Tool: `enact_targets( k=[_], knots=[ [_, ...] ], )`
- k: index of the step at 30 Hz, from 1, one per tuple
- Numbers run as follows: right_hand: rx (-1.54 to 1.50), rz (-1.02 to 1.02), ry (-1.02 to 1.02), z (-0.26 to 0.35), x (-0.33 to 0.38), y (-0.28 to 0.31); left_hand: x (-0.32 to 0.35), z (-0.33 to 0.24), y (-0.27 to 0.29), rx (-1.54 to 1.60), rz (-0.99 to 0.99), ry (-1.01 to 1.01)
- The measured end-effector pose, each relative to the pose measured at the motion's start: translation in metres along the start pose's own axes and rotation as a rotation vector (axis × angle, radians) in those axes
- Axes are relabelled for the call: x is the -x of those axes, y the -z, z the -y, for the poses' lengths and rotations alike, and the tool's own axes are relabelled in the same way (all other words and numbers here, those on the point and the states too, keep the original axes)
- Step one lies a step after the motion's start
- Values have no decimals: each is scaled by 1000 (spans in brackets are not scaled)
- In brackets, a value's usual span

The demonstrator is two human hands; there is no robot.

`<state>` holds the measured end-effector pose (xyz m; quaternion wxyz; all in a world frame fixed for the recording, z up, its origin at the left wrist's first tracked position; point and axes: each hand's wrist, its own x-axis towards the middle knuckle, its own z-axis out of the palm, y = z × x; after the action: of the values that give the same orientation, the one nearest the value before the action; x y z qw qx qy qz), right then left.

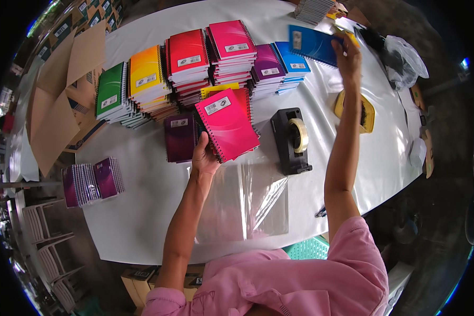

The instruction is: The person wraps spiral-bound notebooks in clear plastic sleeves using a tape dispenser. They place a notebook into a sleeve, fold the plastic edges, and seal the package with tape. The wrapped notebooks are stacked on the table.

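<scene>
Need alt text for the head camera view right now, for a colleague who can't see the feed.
A person at a white table holds a pink spiral notebook in the left hand and lifts a blue notebook with the right hand. Stacks of coloured notebooks line the far side, with a black tape dispenser and clear plastic bags nearer.

one tape dispenser (pixel 291 139), two hands (pixel 204 156)
</scene>
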<state>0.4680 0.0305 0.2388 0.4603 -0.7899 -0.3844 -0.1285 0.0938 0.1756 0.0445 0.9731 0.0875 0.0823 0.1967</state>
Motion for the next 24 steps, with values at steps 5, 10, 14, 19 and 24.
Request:
enact_targets(
  k=[5,10,14,19,24],
  knots=[
    [-343,823,579,147,50,-14,16,18,-7,-78,57,22],
    [28,394,330,172,144,-52,63,31,-31,-86,-7,38],
    [-825,737,-517,164,230,-23,94,17,-37,-233,1,14],
    [-1035,647,-683,165,294,-34,127,-8,-87,-1111,126,-154],
    [-964,481,-371,159,359,-51,159,-4,-71,-1350,235,-204]
  ],
)
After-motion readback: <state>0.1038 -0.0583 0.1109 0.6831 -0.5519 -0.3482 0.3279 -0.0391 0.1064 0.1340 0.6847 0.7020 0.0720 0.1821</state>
